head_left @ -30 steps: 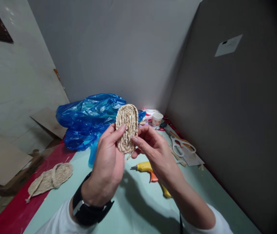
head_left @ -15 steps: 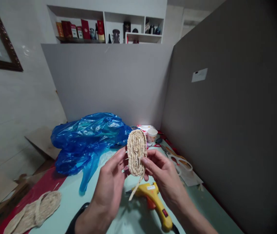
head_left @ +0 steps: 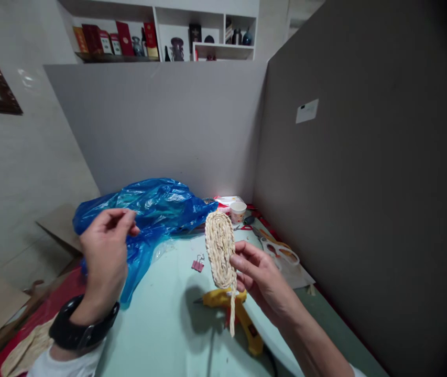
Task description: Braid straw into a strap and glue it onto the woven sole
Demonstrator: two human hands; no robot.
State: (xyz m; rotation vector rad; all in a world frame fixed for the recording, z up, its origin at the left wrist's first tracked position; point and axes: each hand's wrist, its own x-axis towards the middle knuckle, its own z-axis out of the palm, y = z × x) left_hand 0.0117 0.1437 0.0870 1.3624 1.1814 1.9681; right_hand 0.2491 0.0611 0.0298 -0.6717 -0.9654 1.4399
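Between the thumb and fingers of my right hand (head_left: 257,272) is a coiled braided-straw sole (head_left: 220,251), a pale oval held upright by its right edge. A loose braid tail hangs from its lower end. My left hand (head_left: 109,241) is raised apart from it, in front of the blue plastic bag (head_left: 160,204). Its thumb and fingertips are pinched together; what they hold, if anything, is too small to make out. Below the sole lies a yellow hot glue gun (head_left: 219,298), partly covered by the tail and my right hand. A pink binder clip (head_left: 197,263) rests left of the sole.
White-handled scissors (head_left: 282,251) lie at the right beside a paper cup (head_left: 238,212). Another woven straw piece (head_left: 26,351) is at the lower left, partly behind my wrist. Grey panels (head_left: 160,120) stand at the back and right of the pale green table (head_left: 156,324).
My left hand has let go of the sole and moved left and up. The binder clip now shows on the table. The braid tail hangs straighter. The view has shifted slightly.
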